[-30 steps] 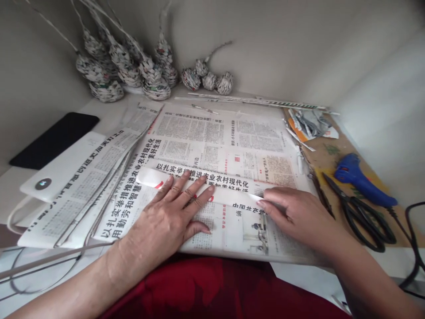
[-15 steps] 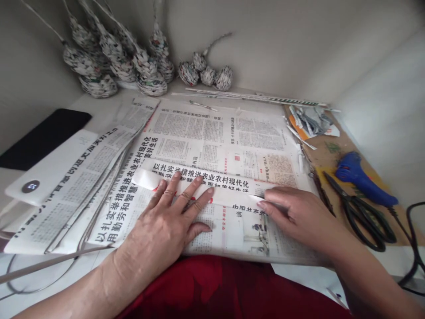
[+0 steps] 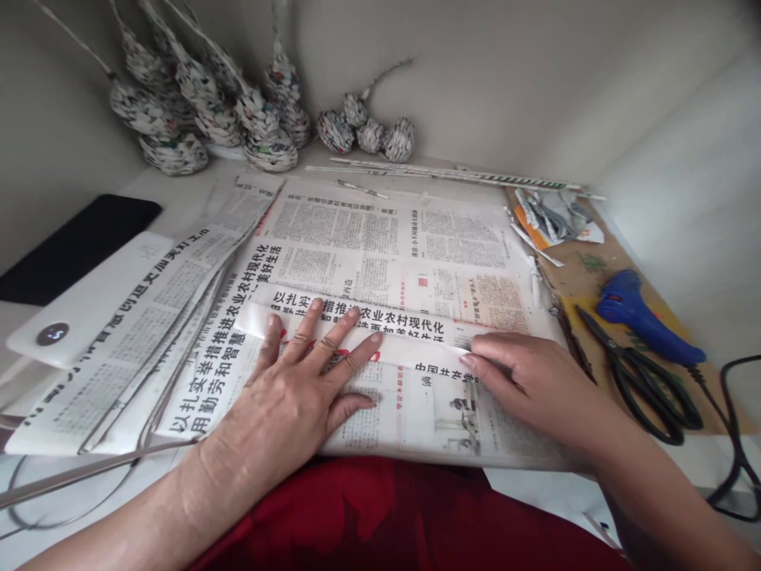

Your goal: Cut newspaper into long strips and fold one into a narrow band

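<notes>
My left hand (image 3: pixel 294 388) lies flat with its fingers spread, pressing on a folded newspaper strip (image 3: pixel 410 354) whose white margin and red print show between the fingers. At the right end of that strip, my right hand (image 3: pixel 517 381) is closed, with thumb and forefinger pinched together. A thin, blade-like sliver pokes out leftward from its fingertips along the paper's edge; most of it is hidden in the hand. Underneath both hands is a spread newspaper sheet (image 3: pixel 338 230) with columns of print.
Folded newspapers (image 3: pixel 154 317) are stacked at left, beside a white device (image 3: pixel 77 309) and a black flat object (image 3: pixel 77 246). Black scissors (image 3: pixel 648 381) and a blue glue gun (image 3: pixel 648 313) lie on cardboard at right. Woven paper gourds (image 3: pixel 267 135) and rolled paper sticks (image 3: pixel 452 174) are behind.
Both hands have barely moved. The fingers of my left hand have shifted slightly over the strip. The view has tilted a little.
</notes>
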`<state>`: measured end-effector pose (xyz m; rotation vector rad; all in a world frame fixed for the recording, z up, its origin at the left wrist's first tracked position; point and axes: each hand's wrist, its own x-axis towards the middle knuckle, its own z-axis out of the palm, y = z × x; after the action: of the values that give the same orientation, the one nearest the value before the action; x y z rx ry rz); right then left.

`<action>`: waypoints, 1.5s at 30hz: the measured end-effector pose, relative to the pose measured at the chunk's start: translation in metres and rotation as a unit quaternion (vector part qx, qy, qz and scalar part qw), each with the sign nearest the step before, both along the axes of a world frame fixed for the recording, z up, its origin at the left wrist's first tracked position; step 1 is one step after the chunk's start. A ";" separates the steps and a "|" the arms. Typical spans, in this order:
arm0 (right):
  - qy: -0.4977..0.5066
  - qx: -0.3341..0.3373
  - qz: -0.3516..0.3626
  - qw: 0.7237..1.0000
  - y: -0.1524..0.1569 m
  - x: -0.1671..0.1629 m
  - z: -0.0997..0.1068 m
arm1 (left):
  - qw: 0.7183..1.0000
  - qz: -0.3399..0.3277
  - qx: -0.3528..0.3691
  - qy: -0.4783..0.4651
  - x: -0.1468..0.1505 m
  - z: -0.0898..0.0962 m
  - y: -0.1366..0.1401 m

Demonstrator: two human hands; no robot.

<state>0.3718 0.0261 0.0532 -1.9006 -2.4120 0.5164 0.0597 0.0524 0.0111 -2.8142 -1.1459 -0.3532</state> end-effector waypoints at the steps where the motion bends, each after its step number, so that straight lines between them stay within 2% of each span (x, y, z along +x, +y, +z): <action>1: 0.000 0.000 0.000 1.000 0.000 0.000 0.000 | 1.000 -0.001 -0.001 0.002 0.000 0.000 0.001; 25: -0.025 0.045 0.001 0.999 -0.002 -0.003 -0.002 | 1.000 0.003 -0.030 0.009 0.001 0.002 0.007; 30: -0.071 0.088 -0.044 0.993 -0.008 0.001 -0.008 | 1.000 0.002 -0.022 0.021 0.001 0.001 0.008; 34: -0.096 0.127 -0.082 0.984 -0.017 0.010 -0.010 | 1.000 -0.010 -0.003 0.021 -0.001 -0.001 0.009; 39: -0.066 0.143 -0.116 0.981 -0.029 0.022 -0.013 | 0.999 -0.033 0.025 0.007 0.000 0.003 0.012; 45: -0.065 0.160 -0.142 0.975 -0.035 0.024 -0.021 | 0.992 -0.113 0.030 -0.043 0.015 0.003 0.017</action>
<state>0.3957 -0.0091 0.0324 -2.1276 -2.0765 -0.0110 0.0744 0.0692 0.0137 -2.9067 -0.8163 -0.5205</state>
